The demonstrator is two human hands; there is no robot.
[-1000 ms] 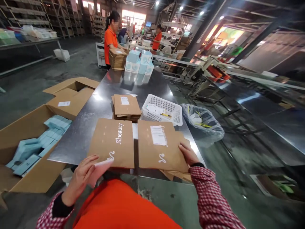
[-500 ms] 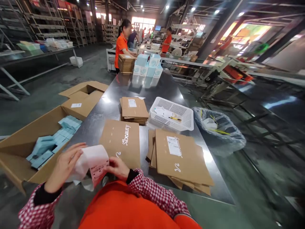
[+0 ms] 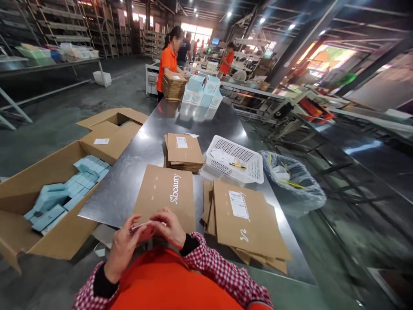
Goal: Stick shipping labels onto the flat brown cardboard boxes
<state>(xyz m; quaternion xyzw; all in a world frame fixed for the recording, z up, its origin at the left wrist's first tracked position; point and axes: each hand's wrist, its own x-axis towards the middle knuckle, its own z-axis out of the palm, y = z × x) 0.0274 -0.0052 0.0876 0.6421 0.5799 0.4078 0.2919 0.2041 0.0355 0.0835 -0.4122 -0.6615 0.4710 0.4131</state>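
Observation:
My left hand (image 3: 123, 244) and my right hand (image 3: 169, 227) are close together at the front edge of the steel table (image 3: 112, 189). Pinched between them is a shipping label (image 3: 141, 224), seen nearly edge-on, so its print is hidden. Both hands are closed on it. Just beyond them lies a flat brown carton (image 3: 159, 189) with white "beauty" lettering, partly covered by my right hand. To the right, a loose stack of flat cartons (image 3: 254, 228) has a white label on its top one.
A big open carton (image 3: 61, 241) with light blue boxes (image 3: 51, 198) stands left. Farther up the table are a smaller carton stack (image 3: 185, 150), a white basket (image 3: 254, 165) with a pen, and blue-white boxes (image 3: 201, 92). A lined bin (image 3: 309, 189) stands right; a co-worker (image 3: 167, 60) is beyond.
My left hand has moved right and down, closer to my right hand. The label strip, spread out with its printed face showing before, is now drawn in and turned edge-on.

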